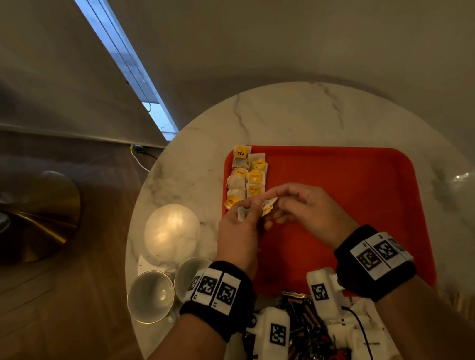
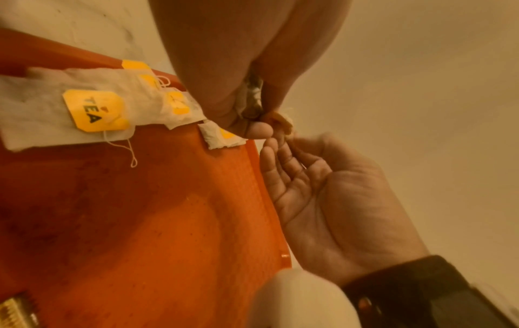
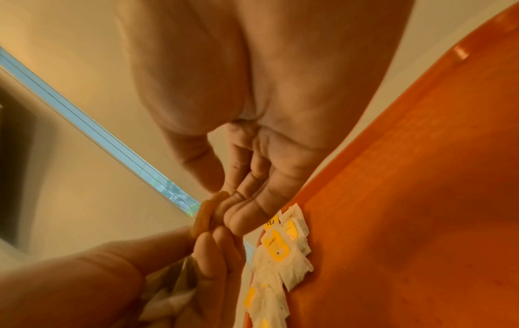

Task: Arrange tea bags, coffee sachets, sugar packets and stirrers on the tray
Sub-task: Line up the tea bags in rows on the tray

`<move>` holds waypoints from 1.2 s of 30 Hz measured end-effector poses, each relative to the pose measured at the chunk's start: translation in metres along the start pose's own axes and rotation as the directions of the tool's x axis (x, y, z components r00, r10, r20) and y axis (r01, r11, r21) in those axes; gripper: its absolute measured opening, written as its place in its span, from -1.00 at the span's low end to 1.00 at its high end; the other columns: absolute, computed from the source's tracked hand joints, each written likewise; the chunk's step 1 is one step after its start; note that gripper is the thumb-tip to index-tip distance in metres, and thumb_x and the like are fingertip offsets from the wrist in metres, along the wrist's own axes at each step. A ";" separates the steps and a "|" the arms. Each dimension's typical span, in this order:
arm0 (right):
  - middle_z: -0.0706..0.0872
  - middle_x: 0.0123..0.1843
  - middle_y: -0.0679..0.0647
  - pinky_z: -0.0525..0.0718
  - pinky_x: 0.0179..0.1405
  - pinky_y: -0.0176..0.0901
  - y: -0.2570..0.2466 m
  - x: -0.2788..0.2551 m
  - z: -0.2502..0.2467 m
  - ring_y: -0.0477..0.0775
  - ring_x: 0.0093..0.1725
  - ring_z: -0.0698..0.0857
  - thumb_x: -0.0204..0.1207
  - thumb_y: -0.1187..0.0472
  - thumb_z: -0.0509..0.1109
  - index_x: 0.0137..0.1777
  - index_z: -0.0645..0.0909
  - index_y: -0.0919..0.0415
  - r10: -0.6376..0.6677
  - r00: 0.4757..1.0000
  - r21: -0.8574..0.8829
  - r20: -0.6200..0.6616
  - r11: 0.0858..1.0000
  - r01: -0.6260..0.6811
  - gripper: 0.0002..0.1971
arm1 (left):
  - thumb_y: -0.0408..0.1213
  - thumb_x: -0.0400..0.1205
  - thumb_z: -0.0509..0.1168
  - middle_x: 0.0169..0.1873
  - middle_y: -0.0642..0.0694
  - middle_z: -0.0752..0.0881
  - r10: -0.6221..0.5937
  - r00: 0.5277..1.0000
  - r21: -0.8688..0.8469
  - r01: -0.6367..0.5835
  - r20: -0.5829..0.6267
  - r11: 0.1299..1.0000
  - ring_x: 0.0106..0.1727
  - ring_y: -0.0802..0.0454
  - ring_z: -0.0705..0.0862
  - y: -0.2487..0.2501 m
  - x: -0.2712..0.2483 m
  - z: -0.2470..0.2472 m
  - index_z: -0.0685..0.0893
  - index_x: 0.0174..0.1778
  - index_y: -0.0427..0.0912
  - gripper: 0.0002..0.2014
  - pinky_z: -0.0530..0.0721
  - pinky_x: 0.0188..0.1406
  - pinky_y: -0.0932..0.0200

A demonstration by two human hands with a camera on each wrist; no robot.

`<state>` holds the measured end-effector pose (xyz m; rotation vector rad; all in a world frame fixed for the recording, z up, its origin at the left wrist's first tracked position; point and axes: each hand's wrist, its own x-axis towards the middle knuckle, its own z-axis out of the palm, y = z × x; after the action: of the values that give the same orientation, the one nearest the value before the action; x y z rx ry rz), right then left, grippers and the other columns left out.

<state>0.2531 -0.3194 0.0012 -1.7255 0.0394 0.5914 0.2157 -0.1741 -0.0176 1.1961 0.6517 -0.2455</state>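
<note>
Tabletop (image 1: 281, 111), left part: lamp globe (image 1: 172, 232), two glasses (image 1: 150, 296); not task stock.
Tray (image 1: 355, 193), left edge: tea bags (image 1: 248, 178) laid in two overlapping columns; rest of tray bare.
Left hand (image 1: 238, 232): fingers curled round one spare tea bag.
Right hand (image 1: 309, 212): fingers pinching a tea bag tag (image 1: 268, 207) above the tray's near-left corner.
Near edge: heap of dark sachets (image 1: 300, 318) and pale packets, unsorted.
Status: tea bags nearly done, judging by the rows; coffee, sugar and stirrers remain.

dim warm light | window strip (image 1: 123, 61) bright | wrist views blurred | edges warped
</note>
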 end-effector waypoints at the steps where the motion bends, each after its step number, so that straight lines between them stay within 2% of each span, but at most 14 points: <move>1: 0.84 -0.05 0.15 0.77 -0.02 -0.20 0.000 -0.002 0.000 0.07 -0.08 0.82 0.67 0.41 0.34 0.21 0.74 0.19 -0.017 1.000 -0.009 0.026 1.000 0.018 -0.77 | -0.24 0.76 0.33 -0.33 -0.07 0.74 -0.004 1.000 -0.006 0.004 -0.001 1.000 -0.43 0.19 0.64 0.000 0.001 -0.001 0.74 0.19 -0.33 -0.77 0.58 -0.44 0.36; 3: 0.83 0.01 0.13 0.75 0.08 -0.17 0.001 -0.004 0.001 0.11 0.01 0.81 0.61 0.34 0.47 0.19 0.75 0.12 -0.042 0.998 -0.073 0.039 0.996 0.045 -0.79 | -0.20 0.78 0.29 -0.37 -0.06 0.72 -0.028 1.000 -0.002 0.028 0.008 1.000 -0.42 0.15 0.62 -0.001 0.001 -0.003 0.74 0.13 -0.33 -0.75 0.57 -0.41 0.32; 6: 0.75 0.05 0.02 0.65 0.12 -0.18 0.004 0.000 0.002 -0.02 0.05 0.71 0.55 0.15 0.56 0.02 0.78 0.04 -0.089 0.994 -0.229 -0.068 0.971 0.071 -0.92 | -0.08 0.83 0.18 -0.30 -0.13 0.72 -0.082 0.996 0.000 0.082 0.031 0.997 -0.38 0.10 0.64 -0.001 -0.001 -0.003 0.72 0.18 -0.34 -0.62 0.59 -0.38 0.28; 10: 0.82 -0.05 0.05 0.75 -0.05 -0.18 0.004 0.004 0.003 0.00 -0.06 0.79 0.64 0.21 0.47 0.03 0.75 0.12 -0.062 0.991 -0.120 -0.116 0.992 0.048 -0.95 | 0.14 0.80 0.14 -0.18 -0.13 0.79 -0.054 0.996 0.063 0.049 0.070 0.997 -0.27 0.08 0.69 0.000 -0.003 -0.004 0.76 0.21 -0.21 -0.50 0.64 -0.26 0.23; 12: 0.82 -0.06 0.11 0.77 -0.13 -0.20 0.005 0.003 0.003 0.01 -0.11 0.81 0.65 0.26 0.45 0.08 0.74 0.15 -0.028 0.993 -0.081 -0.110 0.997 0.019 -0.93 | 0.08 0.77 0.24 -0.23 -0.10 0.78 -0.038 0.994 0.089 0.029 0.098 0.996 -0.27 0.06 0.67 0.001 -0.004 -0.005 0.78 0.12 -0.20 -0.59 0.62 -0.24 0.19; 14: 0.82 -0.07 0.10 0.77 -0.16 -0.24 0.004 0.002 0.003 -0.05 -0.16 0.81 0.65 0.29 0.45 0.15 0.71 0.18 -0.014 0.994 -0.067 -0.106 0.998 0.007 -0.88 | -0.09 0.75 0.35 -0.29 -0.10 0.75 -0.028 0.993 0.073 0.020 0.111 0.997 -0.31 0.05 0.64 0.002 -0.004 -0.005 0.78 0.07 -0.19 -0.77 0.60 -0.29 0.20; 16: 0.82 -0.11 0.07 0.76 -0.18 -0.26 0.003 0.002 0.003 -0.10 -0.20 0.79 0.63 0.29 0.46 0.18 0.69 0.18 -0.014 0.991 -0.052 -0.131 0.999 0.007 -0.85 | -0.23 0.72 0.39 -0.30 -0.10 0.76 -0.020 0.996 0.050 0.016 0.087 0.999 -0.33 0.05 0.63 0.002 -0.004 -0.005 0.76 0.08 -0.23 -0.86 0.61 -0.33 0.23; 21: 0.83 -0.10 0.01 0.78 -0.03 -0.16 0.006 0.002 0.001 -0.06 -0.08 0.80 0.59 0.21 0.52 0.06 0.75 0.09 -0.007 0.991 -0.105 -0.132 0.994 -0.007 -0.91 | -0.26 0.69 0.43 -0.24 -0.17 0.78 -0.011 1.000 0.015 0.011 0.028 1.000 -0.35 0.09 0.64 0.001 -0.004 -0.004 0.70 0.21 -0.38 -0.72 0.63 -0.37 0.25; 24: 0.81 -0.12 0.07 0.82 -0.10 -0.11 0.008 0.004 0.003 -0.01 -0.14 0.80 0.60 0.28 0.50 -0.03 0.73 0.09 0.007 0.989 -0.042 -0.148 0.999 -0.013 -0.93 | -0.13 0.70 0.42 -0.27 -0.18 0.76 -0.018 1.000 0.044 0.017 0.008 0.999 -0.36 0.05 0.65 -0.001 -0.005 -0.005 0.72 0.19 -0.37 -0.66 0.63 -0.36 0.22; 27: 0.79 -0.14 0.08 0.81 -0.23 -0.21 0.014 0.011 0.003 -0.03 -0.24 0.81 0.61 0.34 0.48 -0.05 0.72 0.12 0.051 0.972 0.032 -0.228 0.998 -0.044 -0.90 | -0.06 0.76 0.32 -0.27 -0.16 0.76 -0.044 0.997 0.028 0.045 -0.068 0.999 -0.33 0.04 0.68 -0.001 -0.004 -0.006 0.73 0.17 -0.28 -0.68 0.66 -0.32 0.19; 32: 0.79 -0.17 0.09 0.78 -0.28 -0.27 0.034 0.025 0.008 -0.04 -0.26 0.81 0.63 0.35 0.46 -0.03 0.70 0.14 0.152 0.963 0.022 -0.225 0.988 -0.151 -0.91 | -0.32 0.78 0.22 -0.05 -0.29 0.80 -0.072 0.989 -0.059 0.065 -0.129 0.996 -0.21 0.03 0.73 0.005 -0.003 -0.010 0.68 0.21 -0.34 -0.79 0.71 -0.35 0.32; 36: 0.80 -0.11 0.17 0.77 -0.23 -0.22 0.044 0.032 0.017 0.01 -0.23 0.80 0.66 0.33 0.43 0.02 0.70 0.18 0.201 0.968 0.021 -0.151 0.980 -0.200 -0.94 | -0.49 0.75 0.19 -0.08 -0.20 0.80 -0.078 0.984 -0.060 0.069 -0.158 0.996 -0.22 0.07 0.74 0.005 -0.002 -0.012 0.71 0.15 -0.32 -0.81 0.73 -0.30 0.29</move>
<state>0.2600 -0.3058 -0.0533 -1.7705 0.3268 0.6052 0.2128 -0.1610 -0.0149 1.1483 0.8387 -0.1932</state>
